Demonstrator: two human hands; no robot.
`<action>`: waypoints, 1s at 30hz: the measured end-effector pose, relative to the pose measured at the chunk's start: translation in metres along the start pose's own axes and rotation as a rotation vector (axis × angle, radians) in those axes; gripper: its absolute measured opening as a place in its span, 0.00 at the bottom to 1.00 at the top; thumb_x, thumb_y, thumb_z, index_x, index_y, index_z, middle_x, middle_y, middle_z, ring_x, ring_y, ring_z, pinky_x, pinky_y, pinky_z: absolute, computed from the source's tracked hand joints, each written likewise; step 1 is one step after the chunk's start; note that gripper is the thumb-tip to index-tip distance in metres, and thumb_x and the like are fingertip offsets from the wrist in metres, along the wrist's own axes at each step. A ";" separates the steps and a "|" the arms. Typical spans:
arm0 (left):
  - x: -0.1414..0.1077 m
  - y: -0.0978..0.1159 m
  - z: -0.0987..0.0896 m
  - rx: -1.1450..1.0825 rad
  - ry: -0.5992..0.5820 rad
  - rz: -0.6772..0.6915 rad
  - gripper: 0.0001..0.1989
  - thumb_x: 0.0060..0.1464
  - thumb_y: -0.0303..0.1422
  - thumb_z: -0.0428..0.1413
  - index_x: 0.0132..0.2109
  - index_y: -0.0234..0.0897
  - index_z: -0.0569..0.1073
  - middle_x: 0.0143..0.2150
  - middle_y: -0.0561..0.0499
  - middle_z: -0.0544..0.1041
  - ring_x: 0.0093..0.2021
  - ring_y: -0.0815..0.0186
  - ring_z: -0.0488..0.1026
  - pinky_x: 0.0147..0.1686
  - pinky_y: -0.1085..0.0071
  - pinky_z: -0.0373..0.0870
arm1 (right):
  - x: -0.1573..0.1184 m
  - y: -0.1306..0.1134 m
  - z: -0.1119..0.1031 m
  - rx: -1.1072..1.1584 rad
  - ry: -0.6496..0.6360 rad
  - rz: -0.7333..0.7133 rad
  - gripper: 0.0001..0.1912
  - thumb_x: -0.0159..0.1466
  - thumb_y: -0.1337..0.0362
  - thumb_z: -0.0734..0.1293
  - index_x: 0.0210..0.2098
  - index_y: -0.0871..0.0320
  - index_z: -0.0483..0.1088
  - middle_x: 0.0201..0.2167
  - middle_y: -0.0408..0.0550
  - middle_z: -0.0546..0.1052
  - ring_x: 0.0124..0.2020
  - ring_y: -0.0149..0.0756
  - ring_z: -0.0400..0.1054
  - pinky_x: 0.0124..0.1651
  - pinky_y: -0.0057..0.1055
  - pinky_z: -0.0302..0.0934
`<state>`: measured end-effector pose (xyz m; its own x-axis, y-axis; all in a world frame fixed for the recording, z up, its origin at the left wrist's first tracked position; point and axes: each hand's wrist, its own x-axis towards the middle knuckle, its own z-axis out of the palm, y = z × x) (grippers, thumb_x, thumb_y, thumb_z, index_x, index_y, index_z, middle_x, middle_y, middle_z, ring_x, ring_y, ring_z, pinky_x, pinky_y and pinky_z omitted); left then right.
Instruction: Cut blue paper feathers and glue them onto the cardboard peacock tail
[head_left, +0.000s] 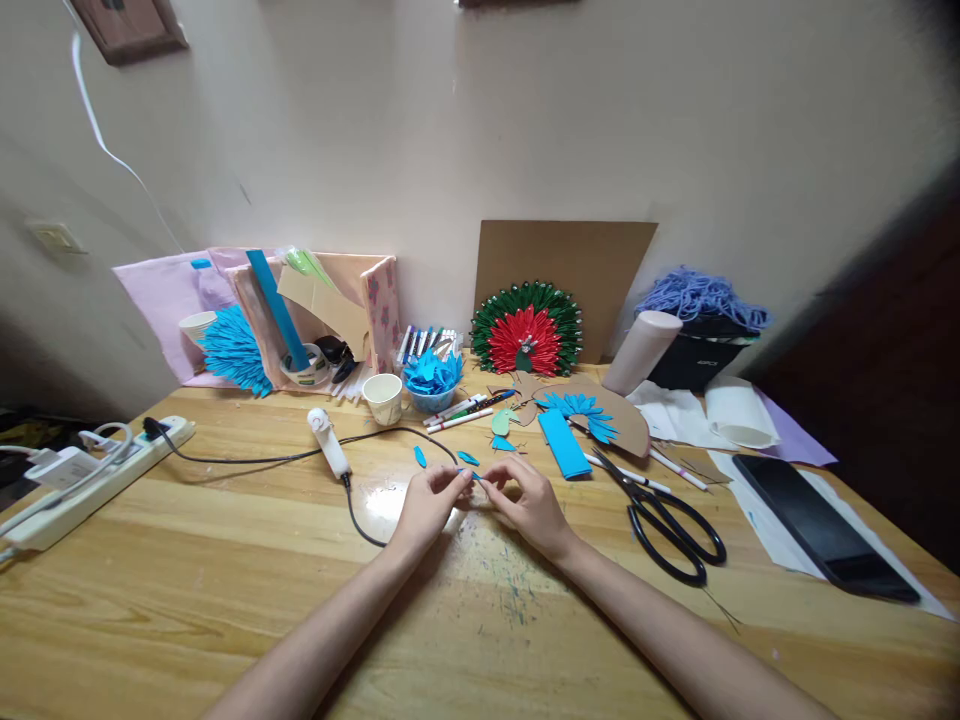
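Over the middle of the wooden table (300, 620), my left hand (431, 505) and my right hand (531, 505) meet at the fingertips. Both pinch a small blue petal-like piece (477, 476), mostly covered by the fingers. Just beyond lie loose blue petals (419, 457) and a folded blue strip (564, 445). Farther right, blue petals fan out along a cardboard arc (622, 420). A pale green bird-shaped cutout (503, 422) rests beyond my hands. More blue pieces fill a small bowl (433, 400).
Large black-handled scissors (667, 520) lie right of my right hand. A white glue gun (328, 445) stands at left, its black cord curving near my left hand. A paper cup (382, 398), a phone (825, 525), a power strip (97, 490) and a green-red peacock craft (526, 330) surround the area.
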<state>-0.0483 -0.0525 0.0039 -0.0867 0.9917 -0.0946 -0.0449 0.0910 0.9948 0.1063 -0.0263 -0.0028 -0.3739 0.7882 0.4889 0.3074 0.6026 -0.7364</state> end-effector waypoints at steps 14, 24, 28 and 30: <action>-0.001 -0.001 -0.002 0.021 -0.014 0.044 0.16 0.45 0.42 0.56 0.26 0.31 0.71 0.23 0.51 0.71 0.24 0.70 0.67 0.25 0.76 0.65 | -0.001 0.002 0.000 -0.028 0.008 -0.017 0.03 0.59 0.67 0.62 0.29 0.57 0.66 0.27 0.45 0.69 0.29 0.33 0.64 0.33 0.30 0.61; -0.003 0.000 0.001 0.046 -0.045 0.051 0.15 0.46 0.41 0.56 0.27 0.31 0.70 0.24 0.52 0.70 0.25 0.70 0.67 0.27 0.76 0.64 | 0.000 0.000 0.000 -0.042 0.016 -0.047 0.02 0.59 0.69 0.62 0.29 0.57 0.65 0.27 0.45 0.68 0.30 0.34 0.63 0.34 0.30 0.60; -0.004 0.001 0.002 0.008 -0.036 0.019 0.15 0.43 0.42 0.58 0.27 0.31 0.70 0.23 0.52 0.70 0.25 0.70 0.67 0.26 0.75 0.65 | 0.000 0.000 0.000 -0.048 0.023 -0.059 0.03 0.59 0.68 0.62 0.29 0.57 0.65 0.26 0.45 0.69 0.30 0.34 0.63 0.34 0.31 0.59; -0.004 0.002 0.002 -0.009 -0.035 0.008 0.16 0.42 0.42 0.58 0.27 0.31 0.70 0.23 0.52 0.70 0.25 0.70 0.67 0.25 0.75 0.64 | -0.001 0.001 0.000 -0.049 0.027 -0.062 0.03 0.60 0.68 0.62 0.30 0.57 0.66 0.26 0.45 0.69 0.30 0.34 0.63 0.34 0.31 0.60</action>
<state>-0.0459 -0.0559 0.0064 -0.0524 0.9950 -0.0852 -0.0536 0.0824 0.9952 0.1071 -0.0262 -0.0040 -0.3700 0.7517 0.5460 0.3266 0.6554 -0.6810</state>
